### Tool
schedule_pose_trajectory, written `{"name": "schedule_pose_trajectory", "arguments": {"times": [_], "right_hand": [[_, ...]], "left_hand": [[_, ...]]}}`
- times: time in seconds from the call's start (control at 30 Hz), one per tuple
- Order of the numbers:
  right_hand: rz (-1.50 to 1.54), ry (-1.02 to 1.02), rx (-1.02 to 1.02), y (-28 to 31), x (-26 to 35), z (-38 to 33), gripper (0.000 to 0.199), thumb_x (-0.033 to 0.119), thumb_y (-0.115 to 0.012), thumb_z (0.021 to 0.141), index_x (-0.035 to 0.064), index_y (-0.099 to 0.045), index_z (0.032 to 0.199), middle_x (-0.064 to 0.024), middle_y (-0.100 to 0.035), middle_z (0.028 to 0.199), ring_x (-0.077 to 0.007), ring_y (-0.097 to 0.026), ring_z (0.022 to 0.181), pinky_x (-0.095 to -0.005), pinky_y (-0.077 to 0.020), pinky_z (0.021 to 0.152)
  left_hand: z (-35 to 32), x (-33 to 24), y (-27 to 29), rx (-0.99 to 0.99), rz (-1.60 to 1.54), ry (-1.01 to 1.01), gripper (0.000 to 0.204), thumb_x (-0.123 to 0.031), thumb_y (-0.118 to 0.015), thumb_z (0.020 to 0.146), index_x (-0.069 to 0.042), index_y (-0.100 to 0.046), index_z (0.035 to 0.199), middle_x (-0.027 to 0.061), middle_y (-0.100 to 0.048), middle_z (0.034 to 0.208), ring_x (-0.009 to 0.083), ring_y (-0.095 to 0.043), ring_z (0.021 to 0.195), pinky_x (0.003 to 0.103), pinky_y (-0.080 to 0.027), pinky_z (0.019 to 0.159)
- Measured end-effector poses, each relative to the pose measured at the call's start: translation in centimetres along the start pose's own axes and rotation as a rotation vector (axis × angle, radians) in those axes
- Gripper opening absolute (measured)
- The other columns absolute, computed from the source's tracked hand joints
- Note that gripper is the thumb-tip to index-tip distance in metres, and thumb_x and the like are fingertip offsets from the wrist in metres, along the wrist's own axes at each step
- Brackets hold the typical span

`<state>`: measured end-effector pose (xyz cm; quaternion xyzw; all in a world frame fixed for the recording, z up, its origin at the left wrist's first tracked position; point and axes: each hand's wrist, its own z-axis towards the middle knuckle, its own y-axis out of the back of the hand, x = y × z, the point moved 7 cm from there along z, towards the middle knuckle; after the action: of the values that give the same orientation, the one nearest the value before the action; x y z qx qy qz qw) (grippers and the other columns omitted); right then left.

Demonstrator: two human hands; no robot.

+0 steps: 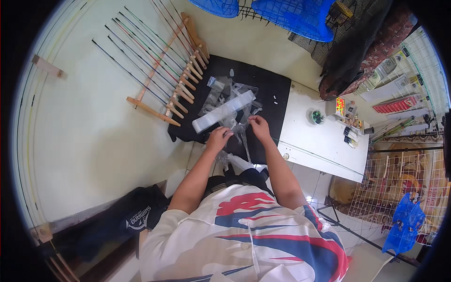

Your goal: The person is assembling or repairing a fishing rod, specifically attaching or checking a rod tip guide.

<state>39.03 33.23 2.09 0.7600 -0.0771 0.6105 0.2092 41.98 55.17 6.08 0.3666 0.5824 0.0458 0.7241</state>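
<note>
A long, flat translucent white sleeve (225, 111) lies slantwise on the black cloth (275, 87) that covers the table before me. Crumpled clear plastic bags (242, 136) are spread beneath and beside it, some hanging over the near edge. Just below the sleeve's lower left end, my left hand (219, 138) is closed, its thumb and fingertips pinched at the clear plastic. My right hand (260, 128) is to the right of the plastic, fingers bent together in a pinch. Whatever sits between those fingertips is too small to make out.
A wooden rack (183, 87) of thin fishing rods leans at the left of the cloth. To the right, a white table (310, 136) carries a small potted plant (316, 116) and small boxes. Blue mesh (300, 19) hangs above. A dark bag (122, 225) lies lower left.
</note>
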Motion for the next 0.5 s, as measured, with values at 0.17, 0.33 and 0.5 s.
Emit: {"name": "schedule_pose_trajectory", "arguments": {"times": [0.17, 0.33, 0.5], "right_hand": [[-0.094, -0.121, 0.140, -2.1, 1.5, -0.9, 0.029, 0.029, -0.072, 0.087, 0.0001, -0.073, 0.093, -0.0034, -0.068, 0.076, -0.0102, -0.058, 0.073, -0.0269, -0.0459, 0.070], [0.149, -0.071, 0.231, -2.3, 1.3, -0.4, 0.027, 0.029, -0.077, 0.086, 0.0021, -0.074, 0.090, 0.0009, -0.064, 0.070, -0.0053, -0.052, 0.063, -0.0237, -0.0391, 0.058], [0.386, -0.142, -0.062, -0.1, 2.6, 0.3, 0.017, 0.022, -0.073, 0.090, 0.0051, -0.072, 0.091, 0.0046, -0.056, 0.068, -0.0038, -0.044, 0.056, -0.0233, -0.0348, 0.050]], "left_hand": [[-0.7, 0.7, 0.5, -0.078, 0.008, -0.057, 0.029, -0.021, -0.076, 0.083, 0.001, -0.069, 0.102, 0.0161, -0.068, 0.093, 0.0344, -0.066, 0.082, 0.037, -0.052, 0.073], [-0.2, 0.1, -0.1, -0.016, -0.009, -0.083, 0.031, -0.021, -0.077, 0.082, 0.001, -0.068, 0.103, 0.0160, -0.068, 0.096, 0.0347, -0.067, 0.086, 0.038, -0.052, 0.075], [-0.8, 2.2, -0.3, -0.037, 0.034, -0.084, 0.027, -0.015, -0.074, 0.083, 0.001, -0.068, 0.104, 0.0157, -0.068, 0.096, 0.0332, -0.067, 0.086, 0.038, -0.052, 0.076]]}}
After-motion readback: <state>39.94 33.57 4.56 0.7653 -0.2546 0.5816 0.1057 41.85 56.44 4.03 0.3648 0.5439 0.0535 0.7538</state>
